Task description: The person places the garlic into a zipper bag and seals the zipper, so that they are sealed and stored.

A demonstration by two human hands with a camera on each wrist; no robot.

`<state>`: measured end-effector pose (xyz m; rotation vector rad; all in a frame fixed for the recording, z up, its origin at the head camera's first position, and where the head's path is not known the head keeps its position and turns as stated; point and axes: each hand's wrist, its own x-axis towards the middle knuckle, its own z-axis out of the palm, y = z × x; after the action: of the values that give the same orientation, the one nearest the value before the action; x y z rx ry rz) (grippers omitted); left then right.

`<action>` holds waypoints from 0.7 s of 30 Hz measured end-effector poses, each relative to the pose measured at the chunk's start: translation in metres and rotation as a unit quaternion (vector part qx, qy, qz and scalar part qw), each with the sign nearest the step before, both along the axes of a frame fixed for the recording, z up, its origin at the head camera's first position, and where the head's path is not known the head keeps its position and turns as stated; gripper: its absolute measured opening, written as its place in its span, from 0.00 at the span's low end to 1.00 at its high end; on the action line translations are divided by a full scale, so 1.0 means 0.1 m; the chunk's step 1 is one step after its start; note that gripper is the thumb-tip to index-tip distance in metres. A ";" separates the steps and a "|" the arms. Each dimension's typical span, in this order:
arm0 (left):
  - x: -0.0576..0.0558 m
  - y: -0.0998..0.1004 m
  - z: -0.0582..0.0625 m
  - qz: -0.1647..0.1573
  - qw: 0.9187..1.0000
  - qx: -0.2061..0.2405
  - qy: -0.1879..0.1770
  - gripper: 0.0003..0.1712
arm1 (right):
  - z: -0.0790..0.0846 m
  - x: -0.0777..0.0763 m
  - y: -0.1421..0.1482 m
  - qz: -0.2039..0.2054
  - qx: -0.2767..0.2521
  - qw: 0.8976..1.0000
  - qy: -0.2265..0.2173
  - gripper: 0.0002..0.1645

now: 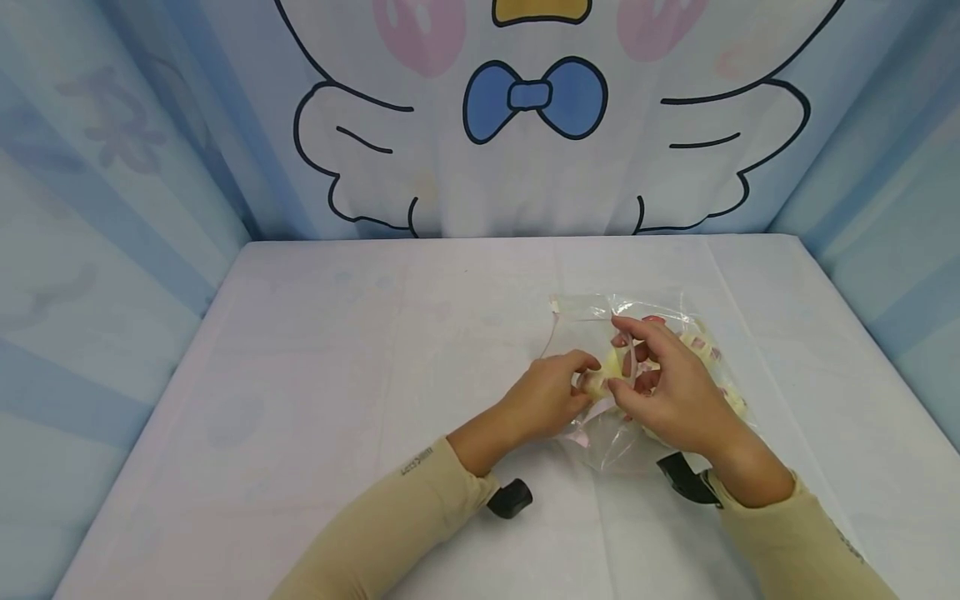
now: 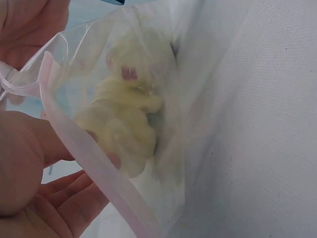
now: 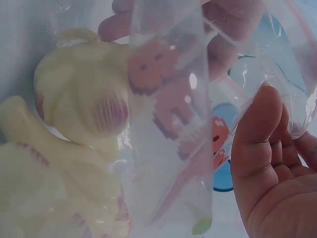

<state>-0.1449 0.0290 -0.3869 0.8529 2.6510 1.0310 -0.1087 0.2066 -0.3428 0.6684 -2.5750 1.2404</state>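
A clear zip bag with a pink closure strip lies on the right half of the table, its mouth spread apart. Inside are soft-looking pale yellow toys with pink-purple marks. My left hand reaches in through the mouth, its thumb and fingertips pinching one pale yellow toy low on its body. With thumb and fingers, my right hand holds the bag's edge on the other side. Red pixel-style figures are printed on the plastic.
A white cloth covers the table. Behind it hangs a curtain with a blue bow tie, and more blue curtains stand at both sides. Black wrist mounts stick out below the sleeves.
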 end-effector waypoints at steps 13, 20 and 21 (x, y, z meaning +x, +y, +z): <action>-0.02 0.05 -0.02 -0.001 0.996 0.021 -0.092 0.26 | 0.00 0.00 0.01 -0.001 0.000 1.000 -0.004 0.40; -0.03 0.03 -0.03 -0.002 0.994 0.034 -0.106 0.26 | 0.01 0.01 0.02 -0.004 -0.001 1.000 -0.005 0.40; -0.02 0.03 -0.03 -0.002 0.993 0.035 -0.108 0.26 | 0.00 0.01 0.02 -0.005 -0.001 1.000 -0.006 0.40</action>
<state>-0.1474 0.0317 -0.3896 0.7147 2.4445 1.1509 -0.1075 0.2084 -0.3424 0.6500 -2.5836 1.2476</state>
